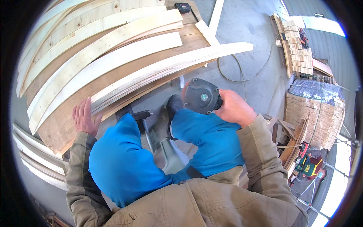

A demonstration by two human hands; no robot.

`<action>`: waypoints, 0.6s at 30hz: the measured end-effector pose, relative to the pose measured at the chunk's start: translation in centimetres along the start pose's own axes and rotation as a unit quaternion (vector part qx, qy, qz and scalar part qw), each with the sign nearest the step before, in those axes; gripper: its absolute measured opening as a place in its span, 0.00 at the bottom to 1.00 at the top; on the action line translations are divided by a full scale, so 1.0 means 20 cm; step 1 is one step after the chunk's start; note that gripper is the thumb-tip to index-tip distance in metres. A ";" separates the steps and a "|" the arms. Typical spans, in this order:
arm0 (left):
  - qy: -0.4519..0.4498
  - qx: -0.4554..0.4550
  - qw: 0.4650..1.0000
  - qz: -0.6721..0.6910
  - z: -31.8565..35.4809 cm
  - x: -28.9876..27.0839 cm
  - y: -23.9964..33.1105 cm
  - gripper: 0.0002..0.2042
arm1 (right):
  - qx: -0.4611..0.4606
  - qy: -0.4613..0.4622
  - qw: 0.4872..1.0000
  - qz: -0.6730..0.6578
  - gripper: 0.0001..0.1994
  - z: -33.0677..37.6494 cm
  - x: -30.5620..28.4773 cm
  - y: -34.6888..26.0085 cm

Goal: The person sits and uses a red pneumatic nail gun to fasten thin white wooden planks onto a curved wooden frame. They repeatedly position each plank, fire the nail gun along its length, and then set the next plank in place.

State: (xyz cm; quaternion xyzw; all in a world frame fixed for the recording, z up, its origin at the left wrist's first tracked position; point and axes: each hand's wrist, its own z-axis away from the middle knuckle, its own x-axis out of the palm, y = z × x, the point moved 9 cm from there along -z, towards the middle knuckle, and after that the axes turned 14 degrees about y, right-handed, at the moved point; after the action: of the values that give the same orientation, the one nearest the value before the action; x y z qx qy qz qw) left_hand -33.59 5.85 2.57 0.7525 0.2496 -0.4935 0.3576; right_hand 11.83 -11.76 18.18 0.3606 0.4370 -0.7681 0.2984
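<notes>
Nearest: blue trouser knees, tan jacket sleeves; person seems seated or crouched at the bench edge. Right hand (235, 108) is wrapped around the grip of a dark power tool (201, 95), fingers closed on it; tool sits over the right knee, just off the board ends, held back from the wood, probably parked there while the other hand works. Left hand (84, 118) lies flat, fingers together and extended, pressed against the near end of the board stack (151, 73), likely squaring or steadying the ends. A hammer (143, 121) lies on the floor between the legs, within reach. The stack rests on a brown worktop (60, 125), long pale boards fanned across it. More boards (34, 159) lie low at left. Farther: tape measure (183, 6) on the top's far end, cable (242, 75) looping across the concrete floor, pallets of stacked wood (310, 109) at right.
</notes>
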 end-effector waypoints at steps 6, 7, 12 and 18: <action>-0.001 -0.014 1.000 -0.010 -0.10 0.10 -0.06 0.36 | -0.019 -0.007 1.000 0.018 0.15 -0.01 0.02 0.02; -0.018 -0.022 0.999 -0.018 -0.10 0.13 -0.07 0.36 | -0.022 -0.004 0.999 0.026 0.15 -0.02 0.02 0.03; -0.019 -0.035 0.999 -0.021 -0.08 0.12 -0.01 0.37 | -0.032 0.008 0.999 0.015 0.15 -0.04 0.01 0.02; -0.040 -0.017 0.999 -0.001 -0.11 0.13 0.00 0.36 | -0.023 0.006 1.000 0.012 0.15 -0.04 -0.01 -0.02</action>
State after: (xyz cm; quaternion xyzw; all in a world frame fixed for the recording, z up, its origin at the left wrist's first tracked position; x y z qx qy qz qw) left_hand -31.35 7.67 0.67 0.7257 0.2444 -0.5195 0.3791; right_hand 11.89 -10.88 18.28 0.3631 0.4520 -0.7523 0.3131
